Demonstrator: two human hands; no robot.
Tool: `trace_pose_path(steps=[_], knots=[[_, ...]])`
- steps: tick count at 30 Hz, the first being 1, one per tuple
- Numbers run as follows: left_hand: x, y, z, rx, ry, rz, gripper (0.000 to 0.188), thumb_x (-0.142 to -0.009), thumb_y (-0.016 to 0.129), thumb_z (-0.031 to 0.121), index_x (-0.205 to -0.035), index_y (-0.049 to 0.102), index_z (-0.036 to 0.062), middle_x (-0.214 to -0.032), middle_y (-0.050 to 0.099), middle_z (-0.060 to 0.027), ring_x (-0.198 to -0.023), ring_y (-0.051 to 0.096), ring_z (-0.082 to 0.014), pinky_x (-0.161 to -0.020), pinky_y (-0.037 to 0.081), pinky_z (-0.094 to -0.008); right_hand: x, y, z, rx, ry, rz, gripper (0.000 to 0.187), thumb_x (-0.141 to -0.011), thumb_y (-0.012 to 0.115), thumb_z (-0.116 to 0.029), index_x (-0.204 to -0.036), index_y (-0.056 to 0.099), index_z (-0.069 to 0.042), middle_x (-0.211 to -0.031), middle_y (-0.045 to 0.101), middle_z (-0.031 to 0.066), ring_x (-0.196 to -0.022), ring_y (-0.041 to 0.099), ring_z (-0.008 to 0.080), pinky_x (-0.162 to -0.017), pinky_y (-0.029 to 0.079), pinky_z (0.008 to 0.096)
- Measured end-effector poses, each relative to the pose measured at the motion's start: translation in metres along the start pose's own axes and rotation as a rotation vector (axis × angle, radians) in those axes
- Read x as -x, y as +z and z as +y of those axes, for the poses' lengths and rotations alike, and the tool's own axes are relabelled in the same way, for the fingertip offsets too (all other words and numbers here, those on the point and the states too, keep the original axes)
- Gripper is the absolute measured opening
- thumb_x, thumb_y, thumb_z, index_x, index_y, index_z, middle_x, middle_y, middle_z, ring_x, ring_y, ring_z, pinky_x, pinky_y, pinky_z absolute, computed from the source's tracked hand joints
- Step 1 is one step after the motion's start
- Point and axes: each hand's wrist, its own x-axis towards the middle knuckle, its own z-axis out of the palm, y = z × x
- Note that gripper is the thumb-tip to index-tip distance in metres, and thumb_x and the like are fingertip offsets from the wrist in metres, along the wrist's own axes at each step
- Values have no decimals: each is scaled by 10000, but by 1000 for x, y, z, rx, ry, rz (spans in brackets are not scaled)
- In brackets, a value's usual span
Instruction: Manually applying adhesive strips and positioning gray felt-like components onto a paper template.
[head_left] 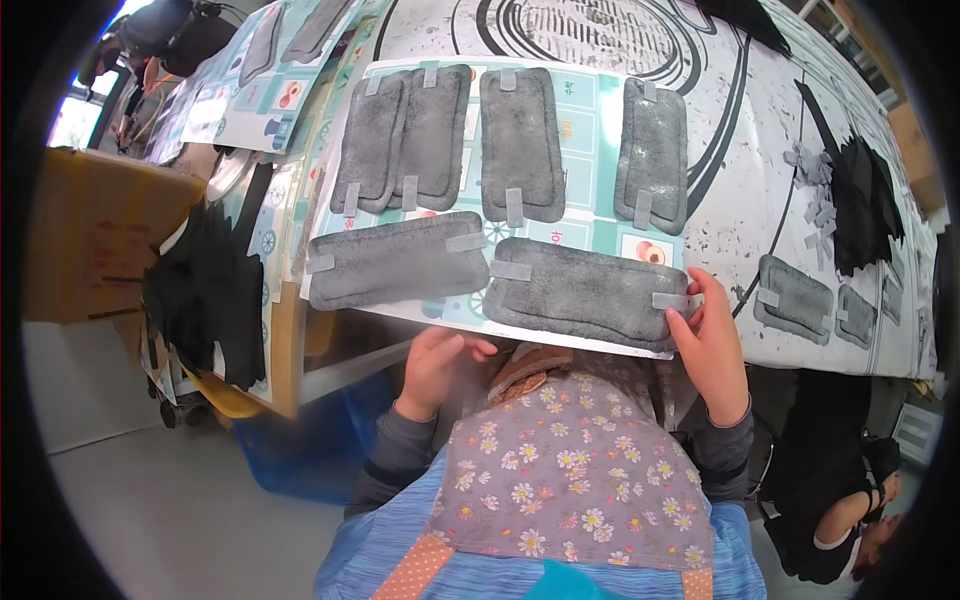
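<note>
A dark grey fuzzy oblong pad (585,290) lies crosswise at the near right of a printed sheet (590,140). Each of its ends bears a short light grey strip. My right hand (715,350) is at its right end, thumb and forefinger closed about the right-hand strip (672,300). My left hand (432,370) hovers below the sheet's near edge, fingers loosely bent and apart, nothing visible in them. Left of the first pad lies a similar pad (395,262). Farther back are several upright pads, among them a middle one (520,145) and a right one (652,150), also with strips.
To the right on the table (745,320) are a pile of loose grey strips (820,190), black fabric (865,200) and several smaller grey pads (793,300). A cardboard box (110,230) and black gloves (210,290) are at left. Another person (825,480) is at lower right.
</note>
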Motion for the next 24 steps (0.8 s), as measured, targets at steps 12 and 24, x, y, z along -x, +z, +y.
trace_pose_path(steps=[12, 24], knots=[[-13, 36, 19, 28, -184, 100, 421, -1013, 422, 267, -1083, 646, -83, -980, 712, -223, -844, 687, -224, -821, 528, -333, 0, 0, 17, -185, -75, 5, 245, -871, 612, -29, -1104, 536, -44, -1060, 503, 20, -847, 442, 126, -780, 404, 277], [-2, 51, 76, -464, -222, -316, 305, -952, 559, 212, -1041, 691, -48, -961, 736, -134, -842, 662, -151, -779, 509, -282, 0, 0, 30, -74, -316, 64, 468, -1047, 371, -369, -1241, 601, -9, -1278, 521, 165, -1183, 510, 292, -1024, 369, 366]])
